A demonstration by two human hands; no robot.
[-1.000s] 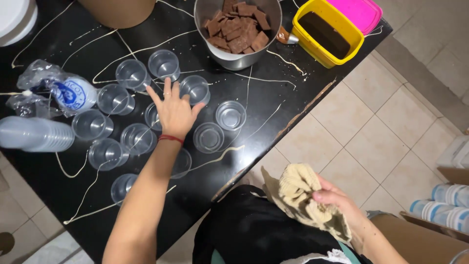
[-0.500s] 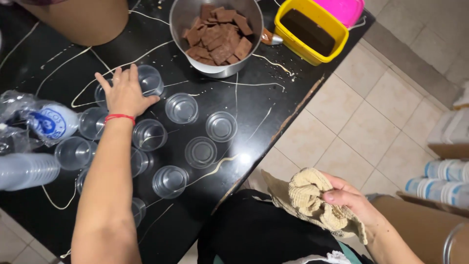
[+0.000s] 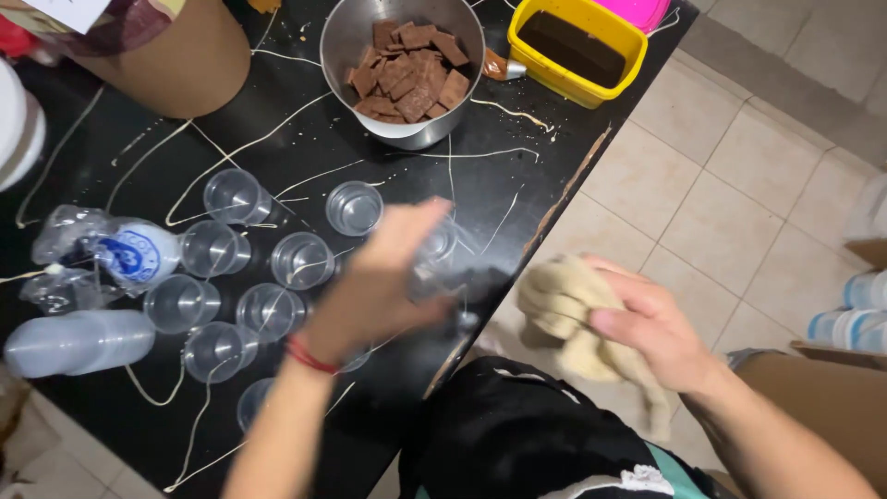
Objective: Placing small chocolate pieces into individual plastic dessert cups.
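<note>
The left hand (image 3: 383, 282) (motion-blurred) curls around a clear plastic cup (image 3: 434, 254) near the black table's (image 3: 277, 120) right edge; the right hand (image 3: 651, 328) grips a beige cloth (image 3: 559, 300) over the floor.

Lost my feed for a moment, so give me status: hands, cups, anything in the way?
Left hand blurred over a clear cup, grip unclear. Right hand clutches beige cloth off the table edge. Other cups crowd the left.

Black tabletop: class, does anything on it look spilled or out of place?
Yes. Thin pale drizzle lines streak across the black tabletop, running between and over the clear plastic cups, like something spilled. The right hand holds a beige cloth.
</note>
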